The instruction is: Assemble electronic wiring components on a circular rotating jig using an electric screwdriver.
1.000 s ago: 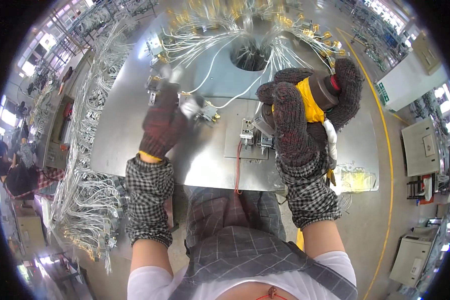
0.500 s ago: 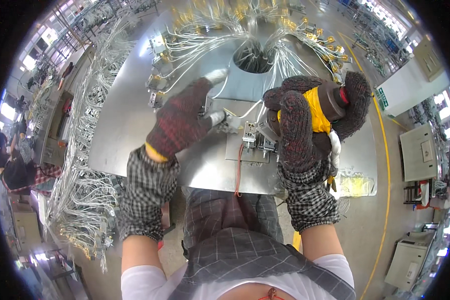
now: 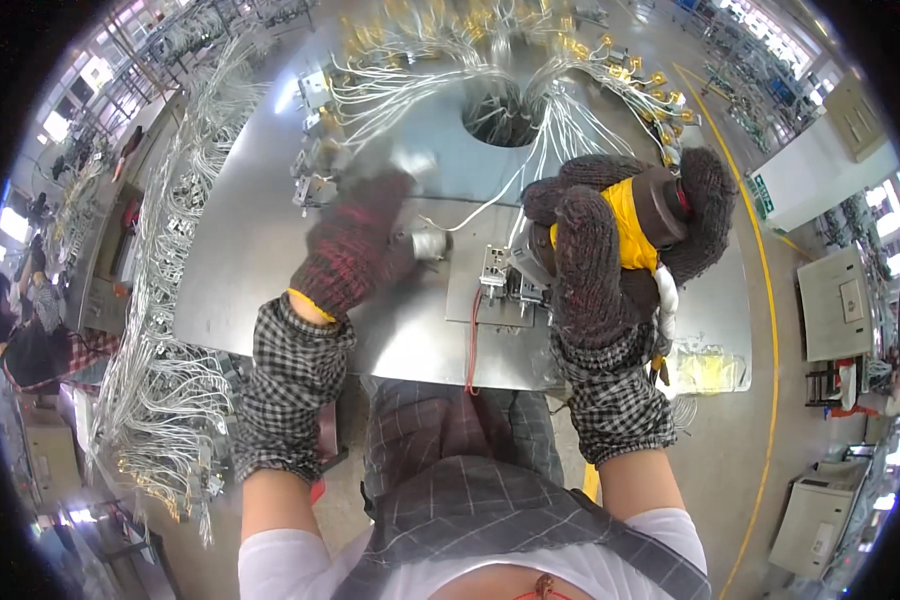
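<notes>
My left hand [image 3: 355, 240], in a dark red and black knitted glove, is over the metal table and smeared by motion. Its white-wrapped index finger and thumb are apart; the rest of its grip is hidden. A white wire [image 3: 485, 205] ends beside that thumb. My right hand [image 3: 595, 240], in a dark knitted glove, is wrapped round a dark power tool [image 3: 630, 215] with a yellow band. Below the tool's front end, a small metal block [image 3: 495, 268] with holes sits on a thin plate [image 3: 460, 305]. From the block, a red wire [image 3: 471, 345] runs over the table's front edge.
The shiny metal table [image 3: 240, 240] has a round hole [image 3: 500, 118] with bundles of white wires fanning out. Metal connectors [image 3: 315, 190] line its left side, and gold-coloured ends [image 3: 660, 85] the far right. More white wiring [image 3: 165, 290] hangs at left, with a person [image 3: 45, 325] beyond.
My left hand has drawn slightly back and blurred. The small metal part by its thumb no longer shows on the plate. My right hand with the power tool has barely shifted.
</notes>
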`<state>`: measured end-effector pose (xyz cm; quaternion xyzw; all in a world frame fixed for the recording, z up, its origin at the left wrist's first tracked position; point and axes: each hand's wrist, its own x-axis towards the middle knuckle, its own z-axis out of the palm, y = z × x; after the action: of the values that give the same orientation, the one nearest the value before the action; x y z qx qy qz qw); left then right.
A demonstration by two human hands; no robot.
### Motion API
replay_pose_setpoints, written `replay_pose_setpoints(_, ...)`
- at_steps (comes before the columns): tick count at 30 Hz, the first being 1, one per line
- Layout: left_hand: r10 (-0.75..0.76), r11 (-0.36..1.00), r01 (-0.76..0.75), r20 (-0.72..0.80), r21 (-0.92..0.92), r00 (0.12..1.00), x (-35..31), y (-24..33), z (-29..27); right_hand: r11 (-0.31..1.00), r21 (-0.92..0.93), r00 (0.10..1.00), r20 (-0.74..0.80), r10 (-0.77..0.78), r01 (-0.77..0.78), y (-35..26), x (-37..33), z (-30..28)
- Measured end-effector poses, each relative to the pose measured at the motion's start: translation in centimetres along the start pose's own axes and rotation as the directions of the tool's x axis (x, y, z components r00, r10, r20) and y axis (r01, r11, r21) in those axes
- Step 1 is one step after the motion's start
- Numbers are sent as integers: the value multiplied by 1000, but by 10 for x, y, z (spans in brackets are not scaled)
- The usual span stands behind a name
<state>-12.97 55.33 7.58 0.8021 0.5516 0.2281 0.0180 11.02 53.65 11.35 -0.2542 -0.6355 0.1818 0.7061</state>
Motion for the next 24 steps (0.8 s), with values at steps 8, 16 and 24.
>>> replay_pose_setpoints(8, -57, 479, 362, 383, -800, 922, 2, -1, 7, 996, -82, 1000, -9, -30, 29, 4, 1, 0)
replay_pose_setpoints(16, -46, 95, 186, 183, -978, 982, -28, 27, 34, 967, 225, 987, -69, 142, -123, -13, 8, 8)
replay_pose_setpoints(24, 42, 644, -71, -57, -761, 997, -2, 69, 31, 964, 265, 962, -251, 104, -35, -25, 23, -13)
